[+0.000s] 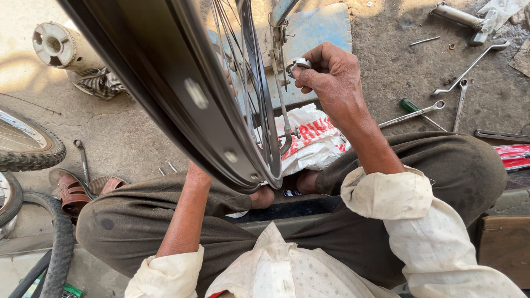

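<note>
One bare bicycle wheel rim [182,94], its spokes [243,60] fitted and no tyre on it, stands upright between the seated person's knees in the head view. The right hand [328,74] is clenched on a small metal spoke wrench [298,65], pinched between thumb and fingers beside the spokes on the rim's right. The left forearm [185,215] runs up behind the rim; its hand is hidden, so I cannot tell whether it grips anything. Judging by the seated spokes and the wrench at work, spoke adjustment looks under way, and the tyre is not yet mounted. On the floor: one white plastic bag [312,140] under the rim, about four long wrenches [461,83] to the right, one green-handled screwdriver [411,106], two brown sandals [74,193], one loose tyre [58,248] and two tyred wheels [25,146] at left.
</note>
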